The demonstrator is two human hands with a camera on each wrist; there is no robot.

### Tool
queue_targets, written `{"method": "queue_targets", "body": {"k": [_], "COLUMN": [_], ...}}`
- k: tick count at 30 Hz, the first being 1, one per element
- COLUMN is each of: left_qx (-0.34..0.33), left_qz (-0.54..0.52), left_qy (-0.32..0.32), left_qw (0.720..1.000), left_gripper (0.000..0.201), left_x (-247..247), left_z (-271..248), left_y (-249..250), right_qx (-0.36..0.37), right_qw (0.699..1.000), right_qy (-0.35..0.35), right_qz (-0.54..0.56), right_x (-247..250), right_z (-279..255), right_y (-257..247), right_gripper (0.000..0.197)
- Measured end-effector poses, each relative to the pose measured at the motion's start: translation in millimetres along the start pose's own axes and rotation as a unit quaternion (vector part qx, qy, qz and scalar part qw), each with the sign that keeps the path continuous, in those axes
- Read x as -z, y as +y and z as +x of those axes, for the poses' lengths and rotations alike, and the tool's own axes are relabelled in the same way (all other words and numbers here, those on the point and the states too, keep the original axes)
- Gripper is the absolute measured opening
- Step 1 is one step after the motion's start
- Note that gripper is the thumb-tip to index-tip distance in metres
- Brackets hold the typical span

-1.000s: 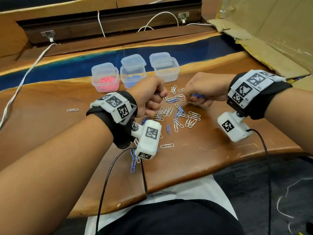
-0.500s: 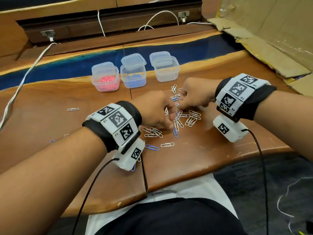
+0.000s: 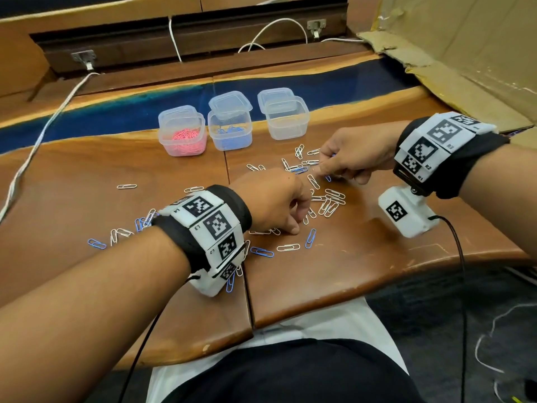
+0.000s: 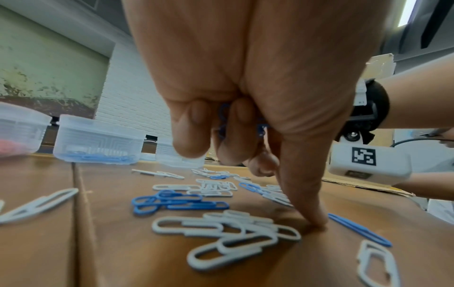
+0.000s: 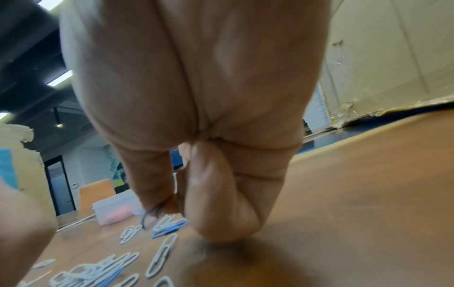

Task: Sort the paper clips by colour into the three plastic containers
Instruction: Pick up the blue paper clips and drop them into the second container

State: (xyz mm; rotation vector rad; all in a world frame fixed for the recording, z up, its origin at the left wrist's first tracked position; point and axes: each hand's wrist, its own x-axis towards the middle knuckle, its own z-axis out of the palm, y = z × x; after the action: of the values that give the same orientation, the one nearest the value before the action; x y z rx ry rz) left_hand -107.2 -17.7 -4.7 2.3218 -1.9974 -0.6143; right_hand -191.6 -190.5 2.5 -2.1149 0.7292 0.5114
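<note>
Three clear plastic containers stand in a row at the back: one with pink clips, one with blue clips, one that looks empty. White and blue paper clips lie scattered on the wooden table. My left hand is curled around a few blue clips, and its index fingertip presses the table just left of a loose blue clip. My right hand is low over the far side of the pile, pinching a blue clip between thumb and finger.
Two lids lie behind the containers. A white cable crosses the left of the table. Torn cardboard rises at the back right. More clips lie left of my left wrist, and the table's front edge is close to my body.
My left hand has dropped from a raised fist to the table and put its index finger down by a blue clip. My right hand has moved to the far side of the pile.
</note>
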Motion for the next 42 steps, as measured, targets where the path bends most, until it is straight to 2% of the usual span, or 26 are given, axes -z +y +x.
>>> {"method": "queue_targets", "body": {"k": [3, 7, 9, 12, 17, 20, 22, 25, 27, 30, 36, 39, 40, 42], "left_qx": [-0.023, -0.043, -0.044, -0.05, -0.066, -0.093, -0.108, -0.122, -0.138, -0.147, -0.123, -0.096, -0.092, -0.087], "left_qz": [-0.009, -0.025, -0.033, -0.002, 0.039, 0.033, 0.041, 0.053, 0.061, 0.073, 0.103, 0.098, 0.103, 0.111], "left_qy": [-0.005, -0.005, -0.012, -0.025, -0.019, -0.015, -0.024, -0.03, -0.022, -0.01, -0.021, -0.032, -0.034, -0.037], "left_qw": [1.0, 0.999, 0.998, 0.998, 0.997, 0.995, 0.993, 0.991, 0.988, 0.986, 0.987, 0.99, 0.99, 0.989], "left_gripper": [0.022, 0.028, 0.029, 0.026, 0.02, 0.021, 0.022, 0.025, 0.023, 0.017, 0.007, 0.011, 0.014, 0.016], "left_x": [-1.7, -2.3, -2.8, -6.2, -7.3, -8.0, -10.2, -15.1, -19.3, -21.3, -22.9, -26.0, -26.3, -25.9], "left_z": [0.2, -0.3, -1.4, -3.2, -4.0, -7.3, -9.2, -10.4, -11.4, -12.1, -15.6, -16.2, -15.3, -14.6], "left_y": [2.5, 5.0, 7.1, 10.9, 17.1, 22.6, 26.8, 29.3, 30.4, 32.2, 38.3, 42.9, 44.4, 47.3], "right_qx": [-0.007, 0.022, 0.036, 0.058, 0.048, 0.042, 0.066, 0.129, 0.15, 0.149, 0.171, 0.16, 0.147, 0.104], "right_qw": [0.998, 0.994, 0.992, 0.99, 0.991, 0.995, 0.994, 0.961, 0.945, 0.937, 0.915, 0.924, 0.94, 0.985], "right_qy": [-0.006, -0.017, -0.042, -0.085, -0.052, 0.016, 0.091, 0.158, 0.16, 0.153, 0.111, 0.115, 0.115, 0.085], "right_qz": [0.066, 0.109, 0.116, 0.101, 0.112, 0.09, 0.01, -0.186, -0.241, -0.275, -0.349, -0.327, -0.287, -0.107], "right_x": [-2.3, -4.4, -5.1, -7.2, -4.6, -4.8, -6.4, -11.1, -15.9, -17.6, -17.1, -16.7, -15.7, -13.6], "right_z": [0.2, -1.1, -1.5, -2.3, 3.1, 8.6, 13.3, 18.4, 19.7, 22.8, 23.5, 22.2, 22.0, 20.3], "right_y": [1.4, 2.3, 3.9, 2.6, -1.2, -7.1, -9.5, -15.4, -19.5, -24.6, -28.7, -26.3, -25.8, -25.1], "right_gripper": [0.022, 0.017, 0.017, 0.002, 0.016, 0.017, 0.016, 0.016, 0.017, 0.017, 0.011, 0.02, 0.022, 0.023]}}
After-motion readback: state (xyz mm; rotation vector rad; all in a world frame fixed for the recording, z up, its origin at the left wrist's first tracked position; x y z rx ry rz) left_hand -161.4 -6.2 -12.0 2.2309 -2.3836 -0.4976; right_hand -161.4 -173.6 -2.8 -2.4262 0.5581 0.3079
